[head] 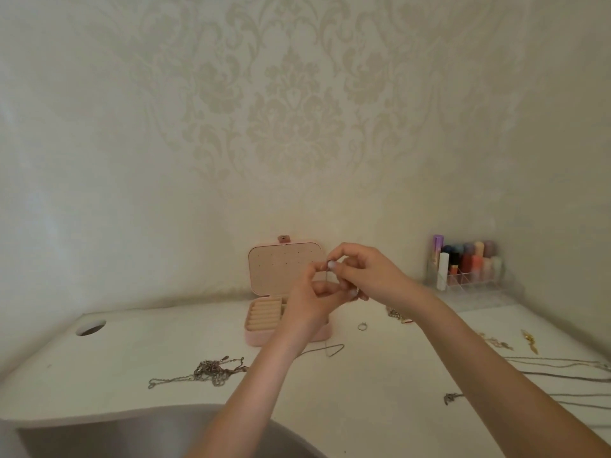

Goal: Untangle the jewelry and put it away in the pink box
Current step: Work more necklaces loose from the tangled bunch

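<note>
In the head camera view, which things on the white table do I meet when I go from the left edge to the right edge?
Round hole → tangled chains → pink box → ring → clear organizer with cosmetics → gold pendant.

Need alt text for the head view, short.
Both hands, left and right, pinch a thin chain above an open pink jewelry box on a white table. A tangled chain pile and a ring lie nearby.
</note>
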A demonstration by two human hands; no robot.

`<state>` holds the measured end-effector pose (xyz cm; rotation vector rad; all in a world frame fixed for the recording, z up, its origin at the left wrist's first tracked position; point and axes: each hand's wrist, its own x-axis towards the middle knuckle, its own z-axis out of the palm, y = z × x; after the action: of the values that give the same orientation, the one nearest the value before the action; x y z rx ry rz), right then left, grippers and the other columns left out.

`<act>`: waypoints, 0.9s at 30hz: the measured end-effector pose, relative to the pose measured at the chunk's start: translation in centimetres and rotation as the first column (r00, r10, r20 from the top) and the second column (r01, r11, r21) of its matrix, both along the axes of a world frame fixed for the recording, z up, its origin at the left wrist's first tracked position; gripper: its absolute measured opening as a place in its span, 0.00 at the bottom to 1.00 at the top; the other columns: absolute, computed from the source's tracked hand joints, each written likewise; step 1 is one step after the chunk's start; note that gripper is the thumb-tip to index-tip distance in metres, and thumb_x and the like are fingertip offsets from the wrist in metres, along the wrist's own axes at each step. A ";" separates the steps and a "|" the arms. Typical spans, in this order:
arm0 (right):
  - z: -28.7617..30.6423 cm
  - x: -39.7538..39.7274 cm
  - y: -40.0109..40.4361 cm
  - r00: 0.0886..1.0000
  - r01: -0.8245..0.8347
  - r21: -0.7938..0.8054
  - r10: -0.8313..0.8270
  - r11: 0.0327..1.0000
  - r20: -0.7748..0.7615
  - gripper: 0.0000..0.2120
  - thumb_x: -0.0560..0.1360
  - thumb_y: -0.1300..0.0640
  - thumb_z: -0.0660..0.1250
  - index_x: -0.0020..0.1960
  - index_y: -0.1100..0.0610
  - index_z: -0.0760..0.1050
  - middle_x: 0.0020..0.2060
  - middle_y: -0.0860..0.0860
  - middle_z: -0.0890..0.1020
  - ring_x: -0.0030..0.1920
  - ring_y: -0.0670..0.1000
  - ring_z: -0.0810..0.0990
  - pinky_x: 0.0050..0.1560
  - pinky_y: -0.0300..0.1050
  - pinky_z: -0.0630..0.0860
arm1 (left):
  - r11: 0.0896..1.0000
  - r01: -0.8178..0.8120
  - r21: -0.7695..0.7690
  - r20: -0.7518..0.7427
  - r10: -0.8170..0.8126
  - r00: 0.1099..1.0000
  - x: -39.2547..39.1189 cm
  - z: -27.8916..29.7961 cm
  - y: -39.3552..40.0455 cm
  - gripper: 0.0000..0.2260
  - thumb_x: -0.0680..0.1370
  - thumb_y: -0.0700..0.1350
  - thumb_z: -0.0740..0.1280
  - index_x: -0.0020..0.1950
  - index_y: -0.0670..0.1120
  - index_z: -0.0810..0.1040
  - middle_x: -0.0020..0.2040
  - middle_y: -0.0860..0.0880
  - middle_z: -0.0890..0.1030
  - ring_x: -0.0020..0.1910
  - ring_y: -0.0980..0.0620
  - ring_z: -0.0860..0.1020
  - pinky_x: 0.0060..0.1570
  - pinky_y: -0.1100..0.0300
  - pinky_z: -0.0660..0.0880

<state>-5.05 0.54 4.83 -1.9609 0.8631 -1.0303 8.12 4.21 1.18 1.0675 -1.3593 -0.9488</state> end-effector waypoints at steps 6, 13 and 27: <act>-0.2 -0.2 0.0 0.998 0.055 0.031 -0.055 0.998 0.027 0.05 0.79 0.58 0.64 0.49 0.58 0.77 0.24 0.46 0.74 0.26 0.44 0.72 0.24 0.36 0.66 | 0.997 0.050 0.057 -0.051 -0.047 0.998 0.1 -0.3 0.4 0.12 0.74 0.35 0.69 0.56 0.43 0.74 0.42 0.47 0.81 0.39 0.49 0.84 0.39 0.63 0.75; -0.8 -0.2 0.2 0.995 0.050 0.089 -0.058 0.995 0.084 0.05 0.79 0.60 0.63 0.48 0.61 0.77 0.24 0.48 0.74 0.26 0.44 0.70 0.28 0.34 0.69 | 0.964 0.230 0.136 -0.131 -0.212 0.968 -0.3 -0.5 1.0 0.08 0.77 0.35 0.65 0.54 0.43 0.73 0.41 0.53 0.83 0.30 0.53 0.79 0.40 0.60 0.79; -1.5 -4.8 -0.8 0.974 0.132 0.242 -0.171 0.961 0.148 0.05 0.78 0.61 0.66 0.49 0.61 0.79 0.41 0.55 0.85 0.40 0.51 0.84 0.42 0.40 0.79 | 0.990 0.038 0.135 0.226 -0.069 0.972 3.3 -2.2 0.3 0.04 0.78 0.40 0.66 0.47 0.39 0.79 0.35 0.55 0.81 0.28 0.57 0.73 0.25 0.66 0.62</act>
<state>-9.85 -0.29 3.37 -1.6102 1.0034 -1.1119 11.38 4.52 -1.03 1.2769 -1.5384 -0.9875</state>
